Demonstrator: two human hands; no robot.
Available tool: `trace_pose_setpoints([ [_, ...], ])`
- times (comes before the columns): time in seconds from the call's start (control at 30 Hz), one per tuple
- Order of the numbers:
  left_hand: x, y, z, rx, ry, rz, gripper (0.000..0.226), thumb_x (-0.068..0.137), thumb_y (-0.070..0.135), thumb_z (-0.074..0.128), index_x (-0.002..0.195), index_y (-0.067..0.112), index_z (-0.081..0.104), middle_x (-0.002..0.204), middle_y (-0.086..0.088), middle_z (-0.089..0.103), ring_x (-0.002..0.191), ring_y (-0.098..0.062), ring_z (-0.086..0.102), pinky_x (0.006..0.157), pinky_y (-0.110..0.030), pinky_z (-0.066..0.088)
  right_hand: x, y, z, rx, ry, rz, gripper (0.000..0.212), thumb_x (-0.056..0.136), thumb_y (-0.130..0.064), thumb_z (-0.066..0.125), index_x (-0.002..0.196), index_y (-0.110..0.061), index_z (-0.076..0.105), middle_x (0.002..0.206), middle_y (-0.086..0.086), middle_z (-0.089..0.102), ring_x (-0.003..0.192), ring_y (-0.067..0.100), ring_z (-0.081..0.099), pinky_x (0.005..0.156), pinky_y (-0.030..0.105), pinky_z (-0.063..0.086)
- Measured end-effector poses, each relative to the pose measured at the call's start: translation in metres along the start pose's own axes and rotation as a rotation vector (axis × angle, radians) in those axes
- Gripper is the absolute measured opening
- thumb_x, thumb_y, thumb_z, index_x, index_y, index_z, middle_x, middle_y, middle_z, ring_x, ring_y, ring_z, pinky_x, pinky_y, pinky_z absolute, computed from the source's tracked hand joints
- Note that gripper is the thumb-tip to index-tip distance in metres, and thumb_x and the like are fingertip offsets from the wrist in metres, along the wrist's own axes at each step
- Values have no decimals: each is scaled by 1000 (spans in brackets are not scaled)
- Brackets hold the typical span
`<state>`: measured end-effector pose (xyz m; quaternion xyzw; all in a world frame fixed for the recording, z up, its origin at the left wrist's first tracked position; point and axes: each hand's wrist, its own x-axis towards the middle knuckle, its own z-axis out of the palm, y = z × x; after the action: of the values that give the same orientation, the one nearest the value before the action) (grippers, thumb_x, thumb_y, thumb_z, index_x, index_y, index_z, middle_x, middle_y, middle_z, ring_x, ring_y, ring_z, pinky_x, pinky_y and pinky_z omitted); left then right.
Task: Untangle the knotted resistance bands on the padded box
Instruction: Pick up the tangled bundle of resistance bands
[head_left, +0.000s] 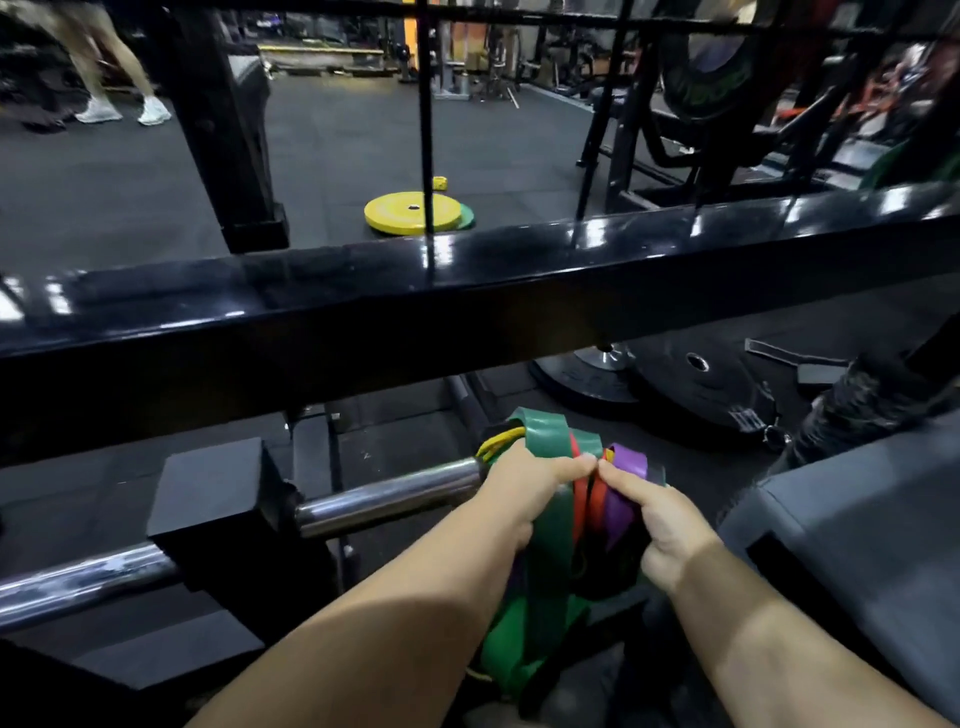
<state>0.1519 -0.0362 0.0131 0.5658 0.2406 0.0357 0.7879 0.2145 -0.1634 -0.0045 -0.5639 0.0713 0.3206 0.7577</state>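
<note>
Both hands meet low in the centre of the frame on the tangled resistance bands (543, 434). The left hand (524, 493) grips the wide green band (550, 535), and the right hand (670, 525) pinches purple and red strands. The bundle is at the end of a chrome bar (389, 499), just left of the grey padded box (857, 519) at lower right.

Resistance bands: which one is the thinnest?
The yellow band, thin strands at the bundle's upper left, above the left hand; the green band, red band and purple band are broad flat strips.

A yellow plate (410, 212) lies on the floor beyond a black beam (467, 280).
</note>
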Motion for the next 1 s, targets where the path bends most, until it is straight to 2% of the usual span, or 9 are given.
trace_pose_setpoints([
  [0.13, -18, 0, 18, 29, -11, 12, 21, 80, -3, 70, 99, 3, 72, 94, -12, 74, 75, -18, 69, 68, -26, 57, -26, -1, -15, -7, 14, -18, 43, 67, -17, 76, 105, 2, 70, 97, 25, 72, 82, 36, 71, 90, 53, 53],
  [0.33, -56, 25, 34, 82, -69, 86, 16, 80, 3, 73, 94, 10, 73, 92, -5, 76, 82, -19, 72, 78, -30, 58, -73, -18, -20, -82, 36, -181, 14, 87, -10, 66, 98, -2, 70, 77, 16, 74, 61, 25, 71, 51, 30, 57],
  [0.43, -80, 44, 50, 77, -115, 162, 11, 82, 4, 72, 84, 14, 72, 76, 3, 74, 66, -9, 70, 62, -21, 57, -100, -37, -18, -88, 74, -292, 13, 84, -9, 69, 94, -2, 72, 82, 16, 74, 69, 29, 72, 67, 39, 60],
  [0.57, -112, 66, 74, 92, -138, 195, 6, 78, 16, 78, 78, 19, 74, 82, -1, 76, 76, -19, 73, 81, -38, 58, -145, -67, -22, -132, 98, -456, 21, 79, -12, 75, 98, -3, 73, 95, 21, 73, 90, 39, 70, 89, 51, 54],
  [0.67, -137, 85, 93, 126, -213, 232, 15, 74, 20, 81, 87, 17, 74, 89, -5, 76, 85, -24, 72, 88, -42, 56, -176, -86, -29, -155, 114, -545, 25, 79, -14, 77, 101, -3, 71, 96, 18, 74, 92, 34, 71, 85, 42, 56],
  [0.73, -154, 94, 110, 126, -260, 252, 7, 79, 15, 77, 84, 16, 72, 83, -4, 76, 75, -20, 72, 73, -31, 59, -200, -98, -35, -160, 132, -606, 36, 76, -21, 81, 106, -5, 69, 99, 17, 74, 91, 31, 71, 83, 41, 57],
  [0.8, -174, 103, 124, 119, -306, 269, 7, 82, 13, 74, 87, 17, 70, 76, 0, 75, 65, -14, 71, 56, -23, 56, -221, -105, -42, -158, 172, -653, 20, 81, -17, 77, 98, -7, 72, 93, 15, 75, 86, 30, 72, 78, 38, 58],
  [0.9, -189, 119, 134, 132, -288, 282, 23, 80, 17, 76, 102, 13, 70, 94, -10, 75, 81, -26, 73, 61, -29, 58, -247, -119, -37, -191, 163, -680, 11, 84, -15, 74, 92, -8, 72, 84, 10, 76, 78, 25, 72, 68, 32, 57],
  [1.0, -213, 131, 159, 203, -377, 284, 13, 82, 17, 74, 92, 9, 71, 78, -9, 74, 63, -23, 70, 55, -28, 56, -285, -133, -50, -216, 205, -715, 11, 85, -13, 72, 94, -7, 72, 86, 12, 75, 77, 23, 71, 67, 29, 56],
])
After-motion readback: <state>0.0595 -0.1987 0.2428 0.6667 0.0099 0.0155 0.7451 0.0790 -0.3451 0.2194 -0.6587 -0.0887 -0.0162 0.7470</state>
